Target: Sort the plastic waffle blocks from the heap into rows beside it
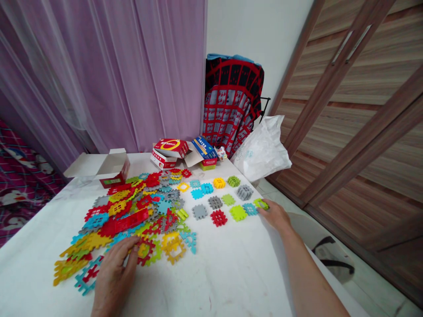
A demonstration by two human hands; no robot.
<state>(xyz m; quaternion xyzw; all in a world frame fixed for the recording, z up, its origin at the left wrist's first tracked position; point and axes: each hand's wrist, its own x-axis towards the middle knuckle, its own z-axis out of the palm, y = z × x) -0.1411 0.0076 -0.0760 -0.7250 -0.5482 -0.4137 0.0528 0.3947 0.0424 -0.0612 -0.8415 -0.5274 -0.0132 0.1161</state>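
My left hand [119, 264] rests at the near edge of a heap of coloured plastic pieces [132, 211], its fingertips bent down beside a red piece [147, 252]; whether it grips anything is hidden. On the right, my right hand [273, 214] has its fingers on a lime-green piece [261, 203] at the table's right edge. That piece lies beside a light-blue square [250, 209]. Sorted squares lie in loose rows nearby, among them a lime one [238, 213], a red one [218, 218], a grey stack [245, 192] and a yellow one [219, 182].
An open box [114, 169] stands at the back left of the white table [211, 277]. Red boxes [170, 149] and a blue box [204, 147] sit at the back. A white bag [262, 149] is beyond the right edge, near a cloth-covered chair [231, 97].
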